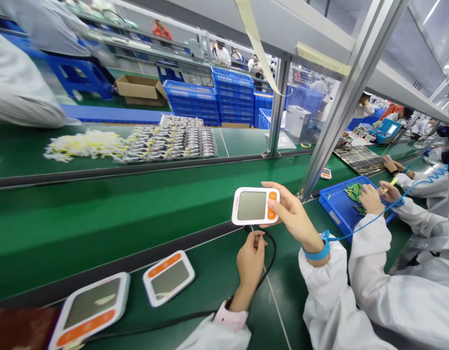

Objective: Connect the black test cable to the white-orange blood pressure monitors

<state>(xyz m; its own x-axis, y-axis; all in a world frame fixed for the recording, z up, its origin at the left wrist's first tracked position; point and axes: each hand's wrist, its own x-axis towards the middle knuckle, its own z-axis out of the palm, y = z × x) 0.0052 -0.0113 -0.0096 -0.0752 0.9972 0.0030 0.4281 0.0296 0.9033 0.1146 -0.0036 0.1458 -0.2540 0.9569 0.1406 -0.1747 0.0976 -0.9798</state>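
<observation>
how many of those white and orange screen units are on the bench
3. One unit is held up in the right hand, two lie flat at lower left. A small one farther back may be another.

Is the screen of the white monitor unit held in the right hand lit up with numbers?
No: the monitor unit in the right hand shows a blank grey screen with no digits.

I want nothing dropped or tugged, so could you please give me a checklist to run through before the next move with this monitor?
1. Right hand grips monitor: ok.
2. Left hand on cable at the plug: ok.
3. Plug fully seated: cannot tell.
4. Screen lit: not ok, blank.
5. Cable clear of the two monitors on the table: cannot tell.
6. Wrist strap on: ok.
</observation>
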